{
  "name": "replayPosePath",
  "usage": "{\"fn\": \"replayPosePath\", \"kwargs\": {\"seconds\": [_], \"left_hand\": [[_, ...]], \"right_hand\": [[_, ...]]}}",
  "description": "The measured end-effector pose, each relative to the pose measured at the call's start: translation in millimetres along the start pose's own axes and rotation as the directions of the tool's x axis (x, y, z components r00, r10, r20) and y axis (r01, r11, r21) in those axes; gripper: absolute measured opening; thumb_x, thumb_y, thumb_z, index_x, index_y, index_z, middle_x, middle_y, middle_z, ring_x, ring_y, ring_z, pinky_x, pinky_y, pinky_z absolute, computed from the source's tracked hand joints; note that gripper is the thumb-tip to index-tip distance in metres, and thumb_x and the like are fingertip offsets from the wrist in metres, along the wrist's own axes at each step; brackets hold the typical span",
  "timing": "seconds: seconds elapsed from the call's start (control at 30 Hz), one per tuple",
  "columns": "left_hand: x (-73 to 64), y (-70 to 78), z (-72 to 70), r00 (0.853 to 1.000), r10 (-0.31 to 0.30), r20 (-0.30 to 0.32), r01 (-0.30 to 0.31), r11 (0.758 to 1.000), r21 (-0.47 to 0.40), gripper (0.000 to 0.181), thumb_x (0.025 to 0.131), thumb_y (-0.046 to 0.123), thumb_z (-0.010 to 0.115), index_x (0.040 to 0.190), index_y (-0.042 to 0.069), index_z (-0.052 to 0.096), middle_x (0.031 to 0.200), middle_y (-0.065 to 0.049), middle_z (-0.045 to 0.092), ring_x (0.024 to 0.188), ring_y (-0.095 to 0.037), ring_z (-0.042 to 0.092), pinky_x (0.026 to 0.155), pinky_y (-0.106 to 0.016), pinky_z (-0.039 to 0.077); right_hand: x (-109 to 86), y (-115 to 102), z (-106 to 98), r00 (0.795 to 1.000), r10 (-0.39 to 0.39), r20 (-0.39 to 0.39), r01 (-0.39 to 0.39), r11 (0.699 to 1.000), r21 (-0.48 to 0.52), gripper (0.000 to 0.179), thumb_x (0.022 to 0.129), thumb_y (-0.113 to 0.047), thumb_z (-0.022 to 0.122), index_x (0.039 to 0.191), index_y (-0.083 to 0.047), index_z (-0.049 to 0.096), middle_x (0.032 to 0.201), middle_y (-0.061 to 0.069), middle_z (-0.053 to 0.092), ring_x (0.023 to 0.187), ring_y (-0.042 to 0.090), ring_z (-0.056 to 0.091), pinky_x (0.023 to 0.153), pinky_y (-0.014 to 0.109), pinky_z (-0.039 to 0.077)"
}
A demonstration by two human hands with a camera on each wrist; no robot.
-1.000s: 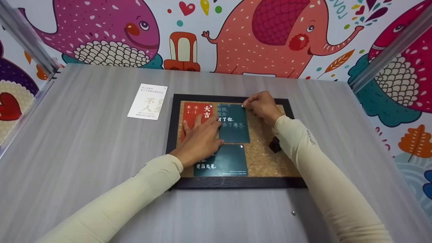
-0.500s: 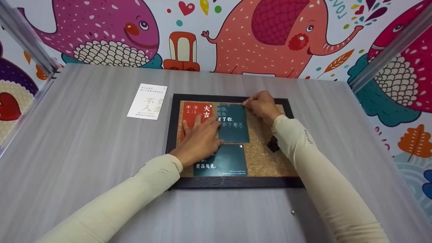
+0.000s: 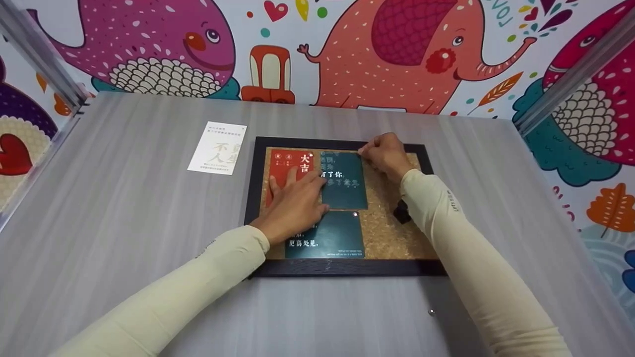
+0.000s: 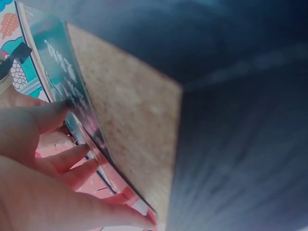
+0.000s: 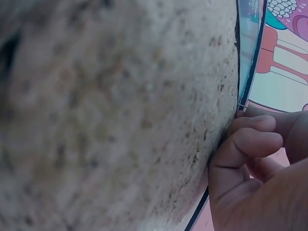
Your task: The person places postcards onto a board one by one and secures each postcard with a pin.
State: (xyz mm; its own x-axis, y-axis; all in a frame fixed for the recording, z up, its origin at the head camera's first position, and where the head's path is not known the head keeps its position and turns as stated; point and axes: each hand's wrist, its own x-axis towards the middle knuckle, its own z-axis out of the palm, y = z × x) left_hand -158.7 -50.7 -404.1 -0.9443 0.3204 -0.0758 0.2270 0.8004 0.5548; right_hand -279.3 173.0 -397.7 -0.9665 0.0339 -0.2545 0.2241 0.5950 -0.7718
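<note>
My left hand (image 3: 296,202) lies with spread fingers across the red card (image 3: 285,162), the upper teal card (image 3: 345,191) and part of the lower teal card (image 3: 337,235). All three lie on a cork board (image 3: 392,238) with a black frame. At the upper teal card's top right corner, my right hand (image 3: 384,153) pinches a pushpin (image 5: 243,106); only its thin metal needle shows, in the right wrist view. In the left wrist view, the fingers (image 4: 79,156) of my left hand touch the cards along the board.
A white printed card (image 3: 217,148) lies left of the frame (image 3: 347,268). One loose pin (image 3: 431,312) sits on the table in front. Pin heads show on the red card and the lower teal card. A small black object (image 3: 402,212) is by my right sleeve.
My right hand stays at the upper teal card's corner; the silvery spot seen there a second ago is now covered by its fingers. The left hand has not moved.
</note>
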Motion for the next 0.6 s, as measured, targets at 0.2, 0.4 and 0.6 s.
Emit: {"fn": "replayPosePath", "kwargs": {"seconds": [0.2,0.4,0.6], "left_hand": [[0.0,-0.4,0.3,1.0,0.001,-0.003,-0.001,1.0,-0.003,0.059,0.104,0.026,0.077,0.158,0.009,0.059,0.173,-0.01,0.045,0.166,-0.048,0.019,0.12,-0.087,-0.005],[0.5,-0.6,0.8,1.0,0.006,-0.008,-0.006,1.0,0.003,0.059,0.104,0.026,0.078,0.157,0.008,0.06,0.172,-0.01,0.046,0.165,-0.047,0.021,0.12,-0.088,-0.005],[1.0,0.0,1.1,1.0,0.012,-0.01,-0.012,1.0,0.006,0.059,0.104,0.025,0.077,0.157,0.007,0.06,0.173,-0.011,0.045,0.165,-0.049,0.021,0.119,-0.088,-0.004]], "right_hand": [[-0.5,-1.1,0.0,1.0,-0.002,0.005,0.002,1.0,-0.009,0.02,0.11,-0.013,0.067,0.11,0.004,0.079,0.099,0.014,0.072,0.086,0.024,0.062,0.07,0.032,0.054],[-1.0,0.0,-0.3,1.0,-0.006,0.012,0.006,1.0,-0.011,0.021,0.111,-0.013,0.067,0.111,0.004,0.079,0.099,0.015,0.071,0.087,0.025,0.062,0.071,0.033,0.054],[-1.5,-0.7,-0.7,1.0,-0.021,0.003,0.021,0.999,-0.025,0.02,0.11,-0.014,0.068,0.106,0.003,0.079,0.095,0.012,0.07,0.082,0.023,0.062,0.066,0.03,0.052]]}}
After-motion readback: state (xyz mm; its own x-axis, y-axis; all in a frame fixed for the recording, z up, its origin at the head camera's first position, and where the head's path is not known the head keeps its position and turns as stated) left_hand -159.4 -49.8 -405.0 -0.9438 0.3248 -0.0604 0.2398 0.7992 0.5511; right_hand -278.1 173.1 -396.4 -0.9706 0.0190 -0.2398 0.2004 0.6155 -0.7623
